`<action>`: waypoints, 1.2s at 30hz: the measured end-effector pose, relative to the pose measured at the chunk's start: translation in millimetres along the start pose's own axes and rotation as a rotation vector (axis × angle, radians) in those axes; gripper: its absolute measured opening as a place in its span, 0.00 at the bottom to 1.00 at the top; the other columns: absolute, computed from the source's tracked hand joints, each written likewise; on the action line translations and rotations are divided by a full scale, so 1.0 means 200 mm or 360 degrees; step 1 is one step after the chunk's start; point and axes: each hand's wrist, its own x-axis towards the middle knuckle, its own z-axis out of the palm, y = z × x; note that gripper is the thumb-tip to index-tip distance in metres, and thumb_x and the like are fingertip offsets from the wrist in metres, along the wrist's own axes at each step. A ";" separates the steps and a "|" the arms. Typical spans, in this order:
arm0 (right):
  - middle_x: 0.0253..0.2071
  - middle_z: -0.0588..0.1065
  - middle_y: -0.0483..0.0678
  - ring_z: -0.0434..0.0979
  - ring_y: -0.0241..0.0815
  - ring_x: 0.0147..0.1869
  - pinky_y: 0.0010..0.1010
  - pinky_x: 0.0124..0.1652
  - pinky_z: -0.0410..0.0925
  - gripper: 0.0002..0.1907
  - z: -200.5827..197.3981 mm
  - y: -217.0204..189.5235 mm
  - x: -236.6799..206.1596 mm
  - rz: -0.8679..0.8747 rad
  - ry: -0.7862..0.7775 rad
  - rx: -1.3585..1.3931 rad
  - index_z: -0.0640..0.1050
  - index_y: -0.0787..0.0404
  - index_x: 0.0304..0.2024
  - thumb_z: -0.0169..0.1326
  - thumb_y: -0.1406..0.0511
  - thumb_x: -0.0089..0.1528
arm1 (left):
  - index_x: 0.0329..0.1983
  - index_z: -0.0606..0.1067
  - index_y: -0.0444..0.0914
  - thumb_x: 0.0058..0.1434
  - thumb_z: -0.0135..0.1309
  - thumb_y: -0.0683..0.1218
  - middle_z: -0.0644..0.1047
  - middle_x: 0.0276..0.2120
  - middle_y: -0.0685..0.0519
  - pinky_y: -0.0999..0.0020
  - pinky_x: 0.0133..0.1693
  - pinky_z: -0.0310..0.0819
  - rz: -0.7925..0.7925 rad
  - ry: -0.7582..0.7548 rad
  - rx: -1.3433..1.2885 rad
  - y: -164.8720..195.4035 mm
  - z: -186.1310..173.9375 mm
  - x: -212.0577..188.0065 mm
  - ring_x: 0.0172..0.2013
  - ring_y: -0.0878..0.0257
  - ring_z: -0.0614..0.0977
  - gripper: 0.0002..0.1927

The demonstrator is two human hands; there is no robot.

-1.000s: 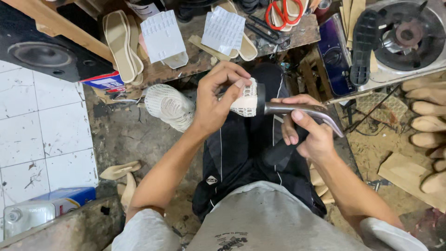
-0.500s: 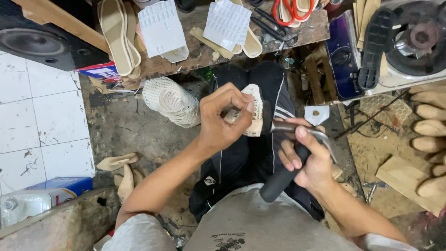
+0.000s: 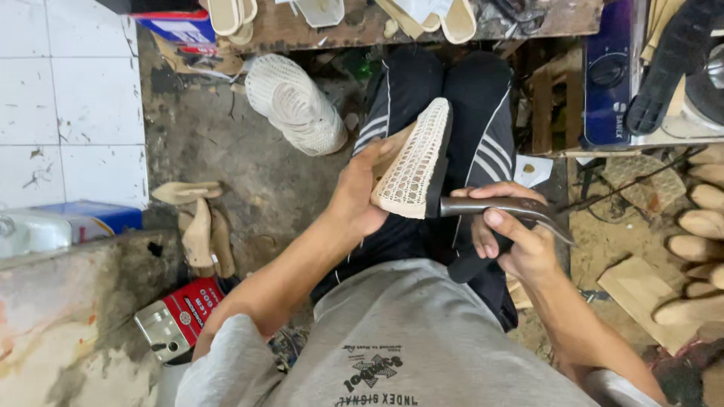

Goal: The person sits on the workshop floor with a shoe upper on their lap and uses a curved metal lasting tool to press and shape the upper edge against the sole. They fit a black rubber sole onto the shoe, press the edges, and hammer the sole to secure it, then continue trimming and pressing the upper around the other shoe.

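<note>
Fingers of the left hand (image 3: 358,197) are clamped on a woven white shoe upper (image 3: 415,162) at frame centre; a curved knife (image 3: 501,209) is gripped by the right hand (image 3: 516,241). Fingertips could be cut if the blade slipped.

This is a small shoemaking workshop, cramped and worn. A rough wooden workbench (image 3: 317,30) along the top edge carries cut insoles (image 3: 460,19) and scraps. Bare wooden shoe lasts (image 3: 705,226) are lined up along the right edge of the dirt floor (image 3: 226,143), and more sole pieces (image 3: 197,226) lie near the left wall's white tiles (image 3: 68,98). A pile of woven white uppers (image 3: 294,102) sits below the bench, and a blue machine (image 3: 611,75) stands at the upper right.
</note>
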 end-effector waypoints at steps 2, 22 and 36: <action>0.57 0.75 0.70 0.69 0.36 0.23 0.30 0.25 0.67 0.15 -0.04 0.07 -0.09 0.0160 0.0072 0.0264 0.75 0.71 0.55 0.55 0.69 0.67 | 0.59 0.70 0.33 0.72 0.51 0.46 0.79 0.48 0.49 0.63 0.50 0.79 -0.0513 -0.0185 -0.0100 -0.05 -0.12 -0.01 0.48 0.59 0.82 0.16; 0.42 0.83 0.50 0.68 0.29 0.19 0.22 0.19 0.64 0.14 -0.08 0.03 -0.14 0.0630 0.0742 -0.0508 0.79 0.67 0.49 0.56 0.67 0.62 | 0.60 0.70 0.33 0.62 0.62 0.40 0.80 0.50 0.49 0.67 0.53 0.77 0.0077 -0.0010 0.0124 -0.68 -0.41 0.18 0.49 0.63 0.82 0.24; 0.46 0.82 0.49 0.71 0.30 0.19 0.22 0.18 0.67 0.14 -0.05 0.06 -0.04 0.0566 0.0792 -0.0992 0.79 0.65 0.51 0.56 0.66 0.65 | 0.61 0.68 0.32 0.61 0.61 0.33 0.79 0.48 0.49 0.68 0.47 0.80 0.0093 0.0091 0.0173 -0.73 -0.47 0.19 0.45 0.63 0.82 0.25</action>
